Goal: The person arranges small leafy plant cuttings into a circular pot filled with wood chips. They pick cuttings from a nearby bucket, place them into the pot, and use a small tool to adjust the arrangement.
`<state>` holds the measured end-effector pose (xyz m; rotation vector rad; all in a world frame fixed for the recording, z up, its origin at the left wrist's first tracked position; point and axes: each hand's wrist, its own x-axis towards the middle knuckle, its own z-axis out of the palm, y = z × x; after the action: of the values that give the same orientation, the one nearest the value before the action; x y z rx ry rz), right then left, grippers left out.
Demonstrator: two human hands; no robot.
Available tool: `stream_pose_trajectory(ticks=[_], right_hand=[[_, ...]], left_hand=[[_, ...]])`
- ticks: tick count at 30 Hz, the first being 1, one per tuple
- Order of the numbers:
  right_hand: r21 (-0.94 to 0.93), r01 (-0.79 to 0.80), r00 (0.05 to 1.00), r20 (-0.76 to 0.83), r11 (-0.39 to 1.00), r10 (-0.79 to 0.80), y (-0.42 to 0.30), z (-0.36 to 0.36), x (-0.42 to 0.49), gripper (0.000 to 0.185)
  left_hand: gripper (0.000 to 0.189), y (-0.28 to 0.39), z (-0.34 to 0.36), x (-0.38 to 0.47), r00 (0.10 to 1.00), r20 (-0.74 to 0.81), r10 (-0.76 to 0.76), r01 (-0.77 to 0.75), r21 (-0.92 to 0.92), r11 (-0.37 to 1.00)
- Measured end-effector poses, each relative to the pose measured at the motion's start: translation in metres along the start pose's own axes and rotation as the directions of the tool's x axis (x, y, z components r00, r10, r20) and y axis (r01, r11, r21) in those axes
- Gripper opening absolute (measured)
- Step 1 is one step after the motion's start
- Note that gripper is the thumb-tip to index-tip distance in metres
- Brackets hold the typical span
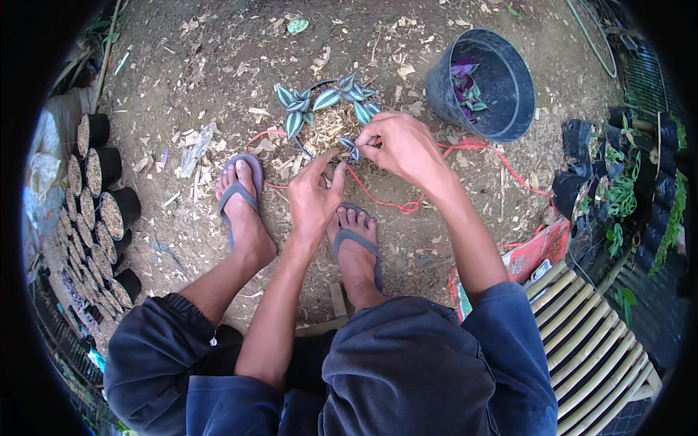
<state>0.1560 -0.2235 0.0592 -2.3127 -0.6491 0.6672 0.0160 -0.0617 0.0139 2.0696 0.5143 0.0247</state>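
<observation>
A small striped wandering-dude cutting (349,147) stands at the near side of a round pot (320,84), by the tips of my right hand (406,150). Thumb and forefinger of that hand pinch its leaves. My left hand (313,191) reaches to the near rim, thumb and forefinger apart, with nothing visible between them. Pale, chaffy potting mix (332,128) fills the pot. Larger striped cuttings, one at the left (295,106) and others at the back (343,92), hang around the rim. My hands hide part of the near rim.
A black plastic bucket (480,84) lies tilted at the back right, purple and green cuttings (466,92) inside. Red string (409,207) trails across the littered ground. Filled black grow bags (112,215) stand left; potted plants (621,191) and a bamboo slatted seat (589,343) are right.
</observation>
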Motion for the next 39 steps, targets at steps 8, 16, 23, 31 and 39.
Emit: stream_pose_trajectory(ticks=[8, 16, 23, 31, 39], right_hand=[[-0.031, -0.075, 0.997, 0.026, 0.997, 0.076, 0.002, -0.001, 0.003, 0.015], [-0.054, -0.071, 0.997, 0.032, 0.996, 0.072, 0.001, 0.0, 0.005, 0.013], [-0.062, -0.1, 0.984, 0.142, 0.993, 0.108, 0.004, -0.006, 0.009, 0.017], [-0.013, -0.031, 0.996, 0.078, 0.999, 0.031, 0.008, 0.001, 0.008, 0.014], [-0.056, -0.096, 0.983, 0.152, 0.994, 0.104, 0.001, -0.011, 0.008, 0.03]], left_hand=[[0.027, -0.003, 0.003, 0.002, 0.995, -0.005, 0.098, -0.098, 0.043, 0.994], [0.038, 0.008, 0.019, -0.012, 0.996, -0.038, 0.075, -0.08, -0.144, 0.986], [0.042, 0.01, 0.023, -0.021, 1.0, -0.007, 0.002, -0.003, -0.179, 0.984], [0.036, 0.001, 0.023, -0.018, 0.995, -0.102, 0.009, -0.027, -0.177, 0.984], [0.046, -0.009, 0.004, 0.005, 0.969, -0.006, 0.245, -0.24, 0.194, 0.951]])
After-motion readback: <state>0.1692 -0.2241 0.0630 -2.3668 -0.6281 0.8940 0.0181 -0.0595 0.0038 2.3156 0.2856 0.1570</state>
